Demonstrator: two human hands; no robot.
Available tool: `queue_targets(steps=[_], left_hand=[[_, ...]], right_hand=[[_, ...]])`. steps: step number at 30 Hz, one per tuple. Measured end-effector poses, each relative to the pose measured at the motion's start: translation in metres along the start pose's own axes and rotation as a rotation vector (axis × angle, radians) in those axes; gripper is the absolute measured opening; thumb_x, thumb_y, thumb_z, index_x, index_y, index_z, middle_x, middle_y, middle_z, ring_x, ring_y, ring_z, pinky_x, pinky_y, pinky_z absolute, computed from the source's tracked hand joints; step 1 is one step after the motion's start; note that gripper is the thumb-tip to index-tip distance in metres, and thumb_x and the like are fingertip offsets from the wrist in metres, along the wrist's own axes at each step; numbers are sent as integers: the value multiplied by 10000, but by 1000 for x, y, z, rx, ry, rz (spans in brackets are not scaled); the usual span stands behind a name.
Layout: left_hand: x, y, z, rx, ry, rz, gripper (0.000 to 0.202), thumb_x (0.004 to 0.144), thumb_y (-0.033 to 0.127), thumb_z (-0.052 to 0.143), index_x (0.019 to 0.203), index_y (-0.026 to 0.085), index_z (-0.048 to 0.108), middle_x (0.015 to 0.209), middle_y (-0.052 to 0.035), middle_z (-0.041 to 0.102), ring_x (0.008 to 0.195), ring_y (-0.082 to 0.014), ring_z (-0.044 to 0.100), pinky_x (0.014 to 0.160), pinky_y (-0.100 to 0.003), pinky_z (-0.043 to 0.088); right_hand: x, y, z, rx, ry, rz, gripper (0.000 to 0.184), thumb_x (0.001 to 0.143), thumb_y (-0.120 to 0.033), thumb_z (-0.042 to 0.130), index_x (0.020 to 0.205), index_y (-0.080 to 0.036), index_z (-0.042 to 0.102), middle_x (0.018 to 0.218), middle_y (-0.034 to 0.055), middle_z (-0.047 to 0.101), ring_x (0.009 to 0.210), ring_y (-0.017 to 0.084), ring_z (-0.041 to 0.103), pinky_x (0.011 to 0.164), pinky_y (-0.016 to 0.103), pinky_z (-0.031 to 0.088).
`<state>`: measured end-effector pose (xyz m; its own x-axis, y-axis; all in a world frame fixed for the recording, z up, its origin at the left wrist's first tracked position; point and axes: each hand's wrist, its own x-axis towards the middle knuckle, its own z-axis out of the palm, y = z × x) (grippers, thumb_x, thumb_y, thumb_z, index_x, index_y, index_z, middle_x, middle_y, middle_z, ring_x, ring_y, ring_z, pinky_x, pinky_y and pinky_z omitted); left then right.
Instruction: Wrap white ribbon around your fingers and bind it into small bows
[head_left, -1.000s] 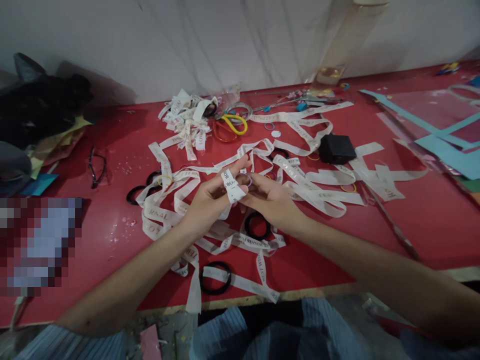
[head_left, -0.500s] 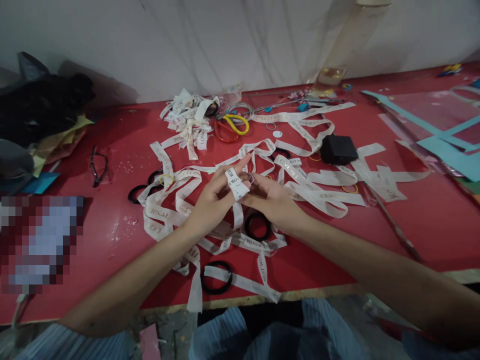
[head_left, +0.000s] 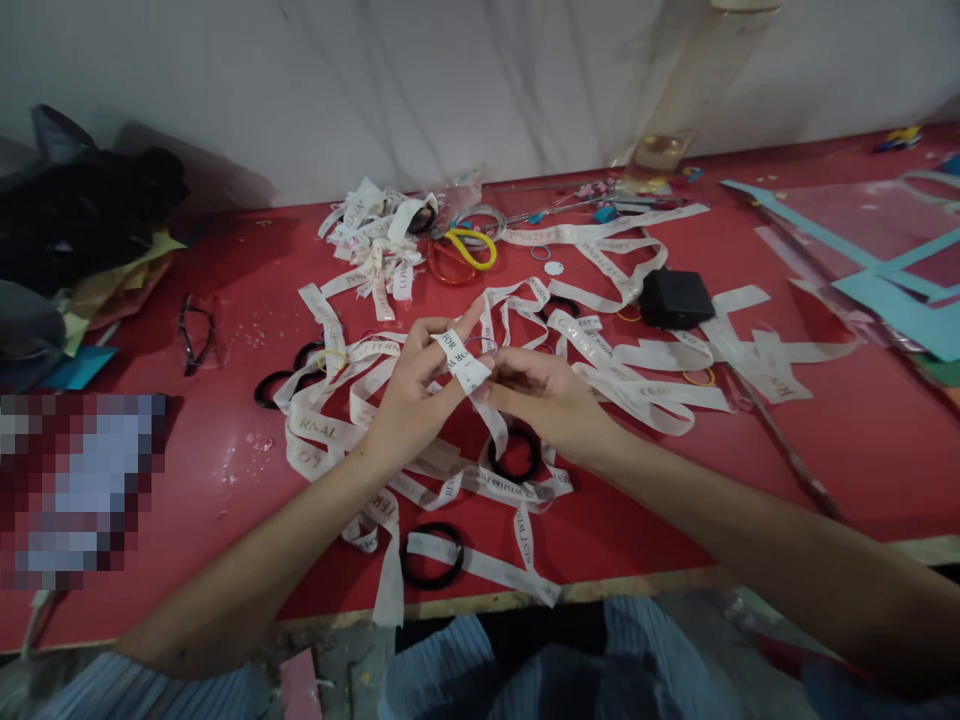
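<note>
A white printed ribbon [head_left: 465, 365] lies wrapped across the fingers of my left hand [head_left: 409, 390], which are closed on it with the index finger pointing up and away. My right hand [head_left: 551, 400] pinches the same ribbon from the other side, its thumb and fingertips close to the left fingers. Between the fingertips shows part of a thin purple loop [head_left: 482, 345]; what grips it is hard to make out. A tail of ribbon hangs below the hands, near a black ring [head_left: 515, 455]. Beneath both hands, long printed ribbons [head_left: 319, 425] sprawl over the red table [head_left: 247, 560].
Scissors with yellow and red handles [head_left: 476, 248] lie behind, beside a heap of ribbon pieces [head_left: 367, 225]. A black box [head_left: 677, 298] sits to the right. Another black ring [head_left: 433, 555] is near the front edge. Glasses [head_left: 196, 335] and a blurred-out device [head_left: 82, 490] are on the left.
Both hands have shifted slightly left. The ribbon band across the left fingers has tilted, and more of the purple loop shows between the hands.
</note>
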<state>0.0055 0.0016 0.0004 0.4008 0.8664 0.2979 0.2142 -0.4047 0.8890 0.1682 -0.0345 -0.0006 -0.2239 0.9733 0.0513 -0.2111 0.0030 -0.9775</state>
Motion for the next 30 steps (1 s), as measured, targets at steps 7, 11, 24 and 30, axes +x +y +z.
queue_targets(steps=[7, 11, 24, 30], left_hand=[[2, -4, -2, 51, -15, -30, 306, 930, 386, 586, 1191, 270, 695, 1019, -29, 529, 942, -153, 509, 827, -269, 432], [1, -7, -3, 74, -71, -20, 402, 948, 342, 565, 1348, 310, 594, 1034, -22, 553, 955, -145, 519, 875, -262, 434], [-1, 1, -2, 147, -152, 75, 421, 843, 41, 506, 1177, 206, 703, 1093, -50, 673, 980, -155, 619, 856, -236, 483], [-5, -3, 0, 273, -142, 137, 442, 821, 36, 495, 1184, 203, 683, 1075, -45, 682, 967, -156, 630, 824, -239, 488]], right_hand=[[1, 4, -2, -9, -6, 39, 197, 756, -328, 775, 892, -186, 761, 860, 9, 725, 894, 153, 652, 861, 293, 507], [2, 7, -3, -38, -3, 28, 157, 780, -307, 743, 875, -182, 732, 827, -4, 706, 845, 136, 651, 825, 276, 517], [-5, 1, -5, -461, 227, -275, 130, 912, -340, 642, 916, -215, 678, 887, 33, 635, 809, 157, 592, 724, 302, 496], [-4, 6, -3, -452, 236, -212, 167, 842, -358, 728, 874, -200, 682, 798, 10, 626, 718, 129, 569, 638, 269, 464]])
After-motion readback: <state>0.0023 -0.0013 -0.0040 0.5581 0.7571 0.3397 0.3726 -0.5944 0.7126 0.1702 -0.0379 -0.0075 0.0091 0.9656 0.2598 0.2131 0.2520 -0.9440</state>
